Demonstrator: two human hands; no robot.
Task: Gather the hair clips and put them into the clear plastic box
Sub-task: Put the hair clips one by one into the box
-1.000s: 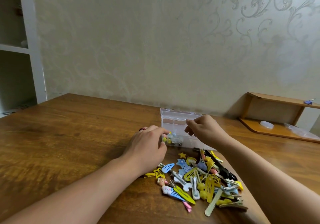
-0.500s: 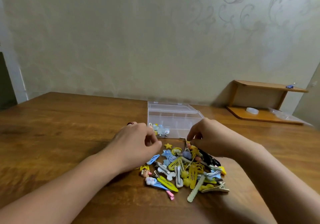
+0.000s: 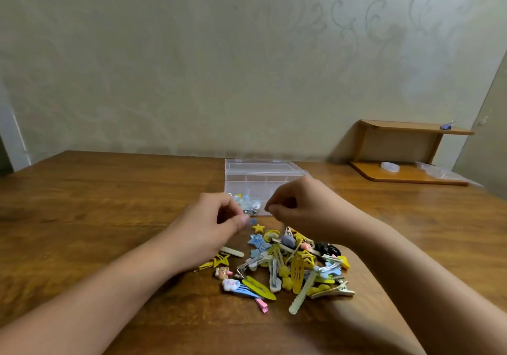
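Nearest, two bare forearms enter from 7 and 5 o'clock over a brown wooden tabletop [image 3: 82,217]. Between them, at 6 o'clock, a loose heap of small coloured hair clips [image 3: 285,264]: mostly yellow and pale blue snap clips, a black one at the heap's 3 o'clock edge, a pink-tipped clip and a white cloud-shaped one at its near left. Left hand [image 3: 208,231] sits at the heap's 10 o'clock, fingers curled, thumb and forefinger pinched on a small blue clip [image 3: 252,221] just above the tabletop. Right hand [image 3: 304,206] at the heap's 12 o'clock, fingers curled with tips drawn together; whether they hold anything cannot be told. Just beyond both hands, at 12 o'clock, a clear plastic box with inner dividers [image 3: 260,179], lid up at its far side, a few pale blue and yellow clips lying in its near left compartment. Farther off at 2 o'clock, a low orange-brown wooden shelf [image 3: 411,173] against the patterned beige wall [image 3: 192,66].
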